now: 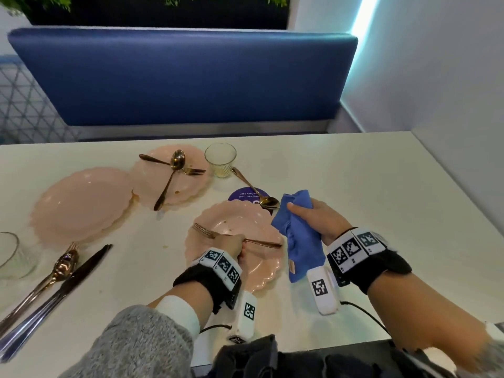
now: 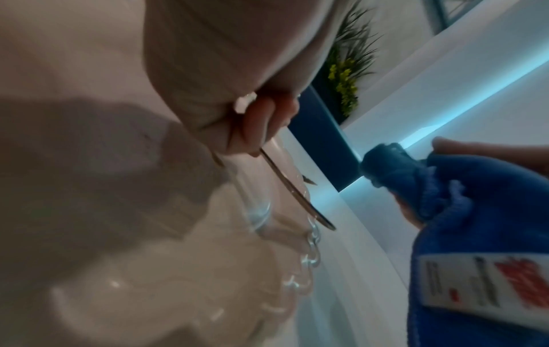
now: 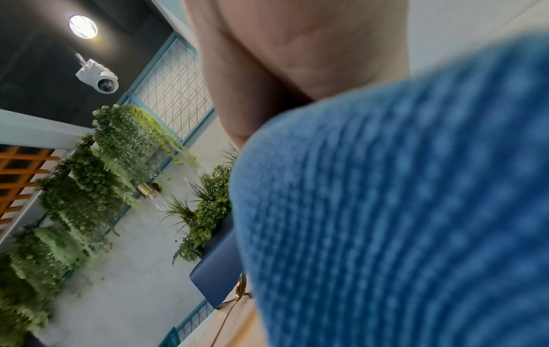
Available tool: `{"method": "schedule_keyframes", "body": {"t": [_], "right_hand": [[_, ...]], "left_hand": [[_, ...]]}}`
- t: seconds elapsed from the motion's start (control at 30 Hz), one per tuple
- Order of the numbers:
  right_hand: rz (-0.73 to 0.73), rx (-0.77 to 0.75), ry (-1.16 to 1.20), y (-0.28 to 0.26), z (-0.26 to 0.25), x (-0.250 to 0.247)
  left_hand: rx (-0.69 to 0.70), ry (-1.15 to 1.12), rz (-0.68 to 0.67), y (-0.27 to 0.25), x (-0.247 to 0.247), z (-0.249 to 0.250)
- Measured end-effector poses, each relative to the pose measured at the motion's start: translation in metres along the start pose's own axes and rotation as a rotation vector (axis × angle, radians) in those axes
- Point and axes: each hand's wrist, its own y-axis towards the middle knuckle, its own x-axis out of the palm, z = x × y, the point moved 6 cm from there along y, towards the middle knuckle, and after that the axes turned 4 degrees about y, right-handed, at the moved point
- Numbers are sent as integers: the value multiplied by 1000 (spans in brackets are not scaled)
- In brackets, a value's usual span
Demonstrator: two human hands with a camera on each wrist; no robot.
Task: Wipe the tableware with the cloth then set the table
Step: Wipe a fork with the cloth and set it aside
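Observation:
My left hand point(image 1: 236, 248) pinches the middle of a gold fork point(image 1: 207, 232) that lies across the near pink scalloped plate point(image 1: 261, 274). In the left wrist view my fingers point(image 2: 261, 126) curl round the fork handle point(image 2: 297, 192) above the plate point(image 2: 184, 293). My right hand point(image 1: 316, 218) grips a bunched blue cloth point(image 1: 300, 236) just right of that plate; the cloth point(image 3: 401, 211) fills the right wrist view. A gold spoon point(image 1: 259, 195) lies with its bowl on the plate's far rim.
Two more pink plates point(image 1: 81, 203) point(image 1: 191, 186) sit at the left, the far one bearing a spoon and a fork. A glass point(image 1: 220, 159) stands behind, another glass point(image 1: 13, 255) at the left edge. A spoon point(image 1: 54, 274) and knife point(image 1: 62, 290) lie front left. A blue bench point(image 1: 180, 77) backs the table.

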Motion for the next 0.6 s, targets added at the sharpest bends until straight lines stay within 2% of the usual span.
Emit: {"method": "schedule_keyframes", "body": {"t": [0.1,0.17,0.27,0.33,0.43,0.5,0.6], "right_hand": [[-56,25,-57,8,-1,9],[-124,44,3,8,-6,24],[-239,70,109,-5,-13,59],[-303,35,103,-12,-17,88],[-228,-51,47,1,-13,111],[-191,-56,105,7,-13,120],[-124,-117,89,11,-23,132]], "left_hand": [[110,16,-17,-21,-10,5],[211,62,-46,-32,-18,10],[297,108,-153,-46,-21,17],[377,161,-210,-58,-18,24],[475,174,-289,-75,-22,30],[464,189,-314,-82,-36,28],[386,242,-276,-88,-70,17]]}}
